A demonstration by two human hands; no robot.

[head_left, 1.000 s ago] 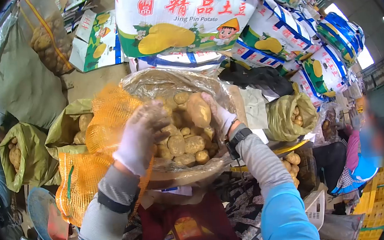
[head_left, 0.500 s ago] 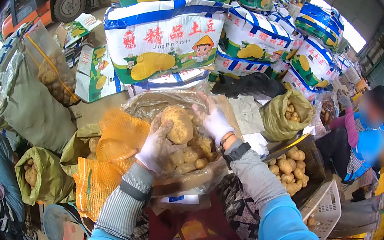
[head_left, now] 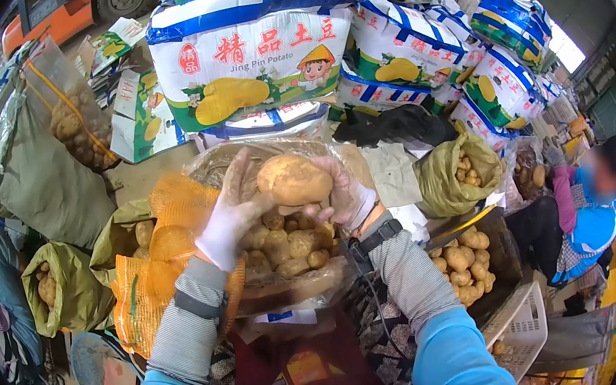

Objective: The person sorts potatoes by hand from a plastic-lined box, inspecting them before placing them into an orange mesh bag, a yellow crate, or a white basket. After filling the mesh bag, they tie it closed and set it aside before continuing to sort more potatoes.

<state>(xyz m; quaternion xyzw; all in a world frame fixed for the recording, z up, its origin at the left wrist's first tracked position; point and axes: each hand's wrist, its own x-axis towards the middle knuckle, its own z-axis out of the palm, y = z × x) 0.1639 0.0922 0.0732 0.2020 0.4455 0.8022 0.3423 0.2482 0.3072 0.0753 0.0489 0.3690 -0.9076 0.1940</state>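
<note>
A large potato (head_left: 294, 179) is raised above the plastic-lined box (head_left: 290, 296), its long side lying crosswise. My right hand (head_left: 348, 194), in a whitish glove, grips it from the right with fingers curled around its end. On the other side my left hand (head_left: 228, 216), gloved too, has its fingers spread upward and its thumb close to the potato's left end. Beneath both hands, several smaller potatoes (head_left: 289, 246) lie in the clear plastic liner.
Orange mesh bags (head_left: 152, 288) lie left of the box, beside green sacks of potatoes (head_left: 67, 295). At right stand a dark crate of potatoes (head_left: 503, 268) and another green sack (head_left: 450, 189). Printed potato cartons (head_left: 253, 61) are stacked ahead. A person (head_left: 587, 212) sits at far right.
The large potato has turned from upright to crosswise between my hands. My left hand has opened and spread away from it, while my right hand has closed in around its right end.
</note>
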